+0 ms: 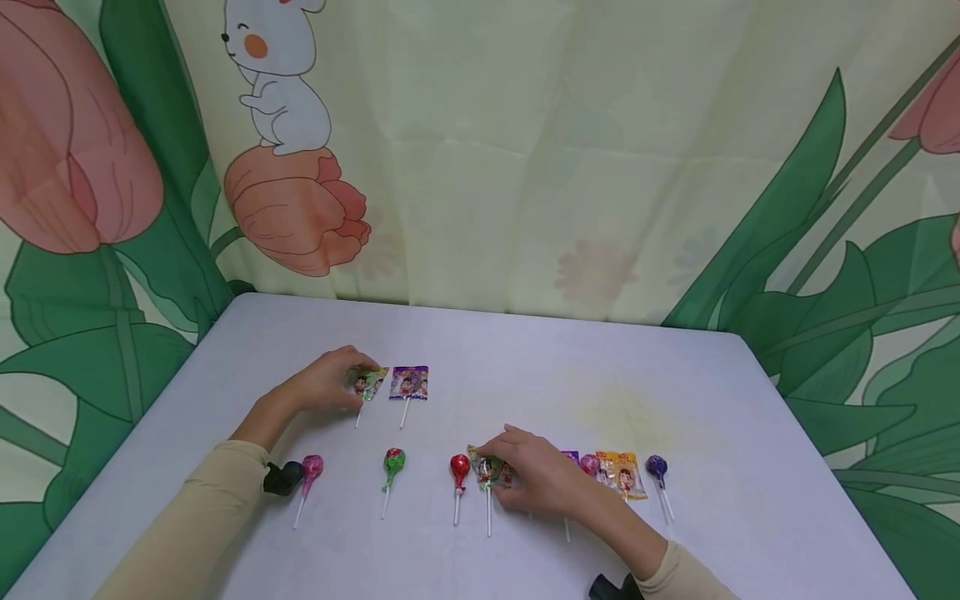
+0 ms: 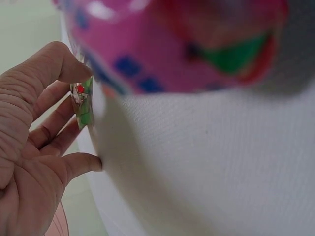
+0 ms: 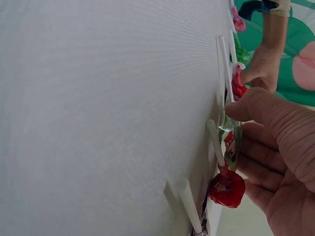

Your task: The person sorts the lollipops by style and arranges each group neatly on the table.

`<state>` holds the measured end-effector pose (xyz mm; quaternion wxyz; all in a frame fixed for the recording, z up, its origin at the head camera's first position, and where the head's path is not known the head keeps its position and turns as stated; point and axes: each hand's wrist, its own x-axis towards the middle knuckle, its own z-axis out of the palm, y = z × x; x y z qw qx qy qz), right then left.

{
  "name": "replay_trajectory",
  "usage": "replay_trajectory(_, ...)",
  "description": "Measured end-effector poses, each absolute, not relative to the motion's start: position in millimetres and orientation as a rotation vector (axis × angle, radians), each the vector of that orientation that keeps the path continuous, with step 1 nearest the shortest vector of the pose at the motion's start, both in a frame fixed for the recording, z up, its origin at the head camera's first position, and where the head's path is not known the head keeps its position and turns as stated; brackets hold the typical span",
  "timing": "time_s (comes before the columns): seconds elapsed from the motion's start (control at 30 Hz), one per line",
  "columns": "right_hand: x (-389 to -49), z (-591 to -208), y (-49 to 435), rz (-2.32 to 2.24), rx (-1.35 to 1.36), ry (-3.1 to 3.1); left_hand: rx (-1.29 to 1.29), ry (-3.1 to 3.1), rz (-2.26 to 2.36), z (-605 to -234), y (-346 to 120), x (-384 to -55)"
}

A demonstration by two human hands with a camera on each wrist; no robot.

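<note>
At the back left, my left hand (image 1: 333, 383) pinches a flat green-wrapped lollipop (image 1: 369, 383) by its packet, the white stick pointing towards me. In the left wrist view the packet (image 2: 83, 105) shows between thumb and fingers, the little fingertip at the table. A purple flat-packet lollipop (image 1: 409, 382) lies just right of it. In the front row my right hand (image 1: 540, 475) holds another flat green-wrapped lollipop (image 1: 487, 471), thumb on one face and fingers behind in the right wrist view. Beside it lies a red ball lollipop (image 1: 460, 468); my hand partly hides the packets behind it.
Also in the front row are a pink ball lollipop (image 1: 312, 468), a green one (image 1: 393, 465), an orange flat packet (image 1: 622, 475) and a dark purple ball lollipop (image 1: 657, 468). The white table (image 1: 720, 400) ends at a printed curtain (image 1: 487, 167).
</note>
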<state>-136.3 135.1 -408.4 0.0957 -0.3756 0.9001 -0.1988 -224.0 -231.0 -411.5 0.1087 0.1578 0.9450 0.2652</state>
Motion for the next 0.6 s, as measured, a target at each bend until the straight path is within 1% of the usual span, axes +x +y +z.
replay_trajectory(0.6, -153, -391, 129, -0.7, -1.218, 2.717, 0.435, 2.781, 0.765, -411, -230, -222)
